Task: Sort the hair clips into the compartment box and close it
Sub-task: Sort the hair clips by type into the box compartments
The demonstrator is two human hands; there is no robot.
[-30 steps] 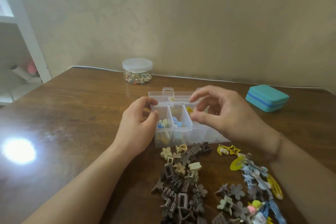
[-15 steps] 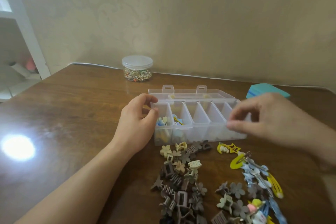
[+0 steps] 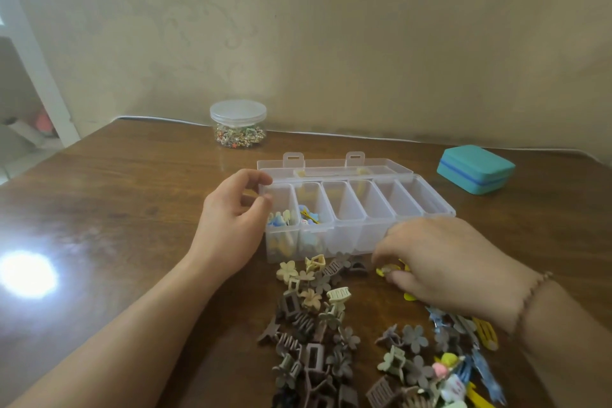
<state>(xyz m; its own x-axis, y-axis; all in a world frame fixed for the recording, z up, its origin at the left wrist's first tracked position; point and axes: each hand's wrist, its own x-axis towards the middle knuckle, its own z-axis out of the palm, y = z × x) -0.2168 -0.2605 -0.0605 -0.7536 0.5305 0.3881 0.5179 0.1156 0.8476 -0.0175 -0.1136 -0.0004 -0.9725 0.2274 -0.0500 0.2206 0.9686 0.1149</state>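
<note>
A clear compartment box (image 3: 381, 219) stands open on the wooden table, lid folded back. Its two leftmost compartments hold small blue and yellow clips (image 3: 309, 217); the others look bare. My left hand (image 3: 231, 222) grips the box's left end, thumb and fingers curled at its corner. My right hand (image 3: 440, 262) is down on the table just in front of the box, fingertips pinching a yellow clip (image 3: 385, 270). A heap of brown, grey and cream claw clips (image 3: 311, 325) lies in front of the box. More flower clips and flat snap clips (image 3: 440, 361) lie to the right, partly under my right wrist.
A clear round jar (image 3: 237, 124) of small colourful bits stands at the back by the wall. A teal case (image 3: 475, 169) sits at the back right. A bright light glare (image 3: 28, 273) shows on the table at left. A white shelf (image 3: 29, 83) edge is at far left.
My right hand left the box's compartments, swung right, then dropped to the table in front of the box onto a yellow clip. My left hand stayed at the box's left end.
</note>
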